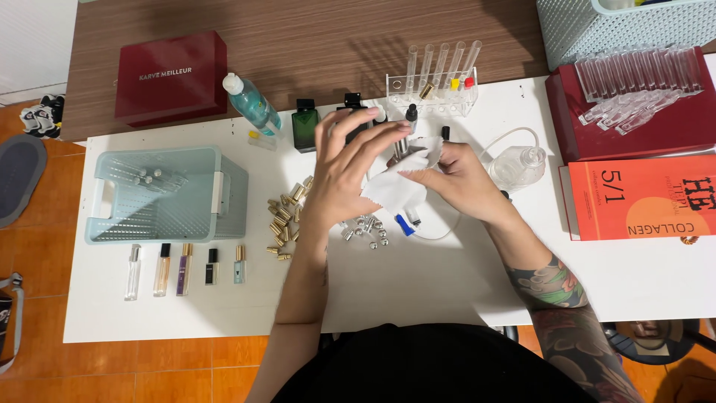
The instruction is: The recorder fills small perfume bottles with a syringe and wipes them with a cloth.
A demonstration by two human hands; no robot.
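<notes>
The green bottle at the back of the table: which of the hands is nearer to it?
Left. The left hand is raised just to the right of the green bottle, close beside it. The right hand is farther right, beyond the white cloth that both hands hold.

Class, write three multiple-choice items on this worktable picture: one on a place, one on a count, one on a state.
1. Where do the five small vials lie?
A in front of the basket
B on the red box
C inside the rack

2. How many tubes stand in the rack?
A two
B five
C nine

3. What do the hands, left hand and right hand, do?
A rest flat
B hold a white cloth
C lift the basket

A: row nearer the person.
B: five upright.
B: cloth between both.
</notes>
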